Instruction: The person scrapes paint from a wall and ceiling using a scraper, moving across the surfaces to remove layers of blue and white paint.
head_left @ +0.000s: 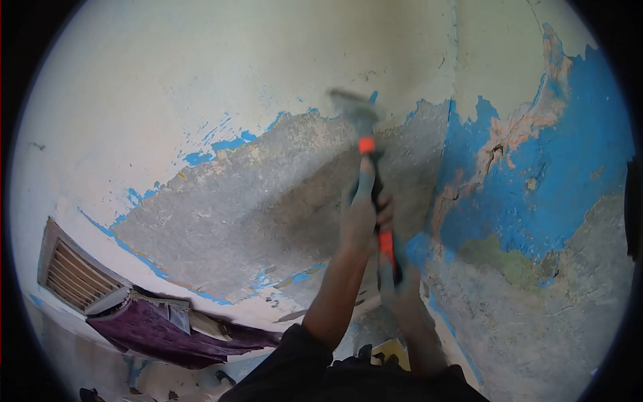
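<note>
A paint scraper [366,145] with a red-and-black handle is raised against the wall, its wide grey blade blurred by motion. The blade lies at the upper edge of a bare grey patch [201,208], where cream paint [268,53] ends in a ragged line. My left hand [360,218] is closed around the upper handle, with the thumb stretched along it toward the blade. Lower down, my right hand [398,278] grips the handle's end; motion smears its fingers.
Blue paint [529,174] and a crack [495,154] mark the wall at right. At lower left is a slatted wooden vent or window [77,271], beside a purple cloth [161,331]. A yellow object [394,352] shows low down, behind my body.
</note>
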Motion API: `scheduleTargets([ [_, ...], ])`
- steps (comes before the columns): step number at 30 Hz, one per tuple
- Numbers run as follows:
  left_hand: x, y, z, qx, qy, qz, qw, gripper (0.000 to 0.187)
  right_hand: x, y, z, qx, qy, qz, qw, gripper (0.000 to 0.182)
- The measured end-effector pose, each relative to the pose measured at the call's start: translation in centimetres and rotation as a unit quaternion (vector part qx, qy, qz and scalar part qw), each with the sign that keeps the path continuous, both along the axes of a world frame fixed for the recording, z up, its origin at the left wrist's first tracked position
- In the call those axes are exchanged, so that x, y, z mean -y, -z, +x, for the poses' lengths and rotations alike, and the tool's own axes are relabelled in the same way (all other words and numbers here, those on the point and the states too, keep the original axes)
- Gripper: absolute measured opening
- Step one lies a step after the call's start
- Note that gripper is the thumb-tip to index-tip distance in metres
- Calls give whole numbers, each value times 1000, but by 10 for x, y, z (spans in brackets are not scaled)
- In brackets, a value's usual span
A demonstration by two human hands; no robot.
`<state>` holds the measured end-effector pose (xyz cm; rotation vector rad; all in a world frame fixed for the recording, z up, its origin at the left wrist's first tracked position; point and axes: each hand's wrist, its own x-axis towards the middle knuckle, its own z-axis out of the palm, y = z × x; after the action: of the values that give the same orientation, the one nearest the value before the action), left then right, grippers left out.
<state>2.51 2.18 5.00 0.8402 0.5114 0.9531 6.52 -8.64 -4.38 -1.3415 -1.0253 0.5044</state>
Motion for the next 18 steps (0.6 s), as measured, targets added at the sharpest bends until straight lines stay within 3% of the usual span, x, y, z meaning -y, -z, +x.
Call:
scheduleTargets([
  [3,16,41,-13,41,35,-11,998,42,18,26,1,88,21,5,996,37],
  [5,14,41,-6,36,60,-27,997,42,22,46,13,114,15,-5,993,36],
  [8,10,45,1,55,100,-61,992,42,26,40,23,10,-13,-74,997,43],
  [11,7,48,0,66,129,-65,987,42,27,41,33,-7,-41,-85,996,45],
  [18,-11,84,-12,46,173,-48,983,46,19,79,11,-200,-165,-42,965,33],
])
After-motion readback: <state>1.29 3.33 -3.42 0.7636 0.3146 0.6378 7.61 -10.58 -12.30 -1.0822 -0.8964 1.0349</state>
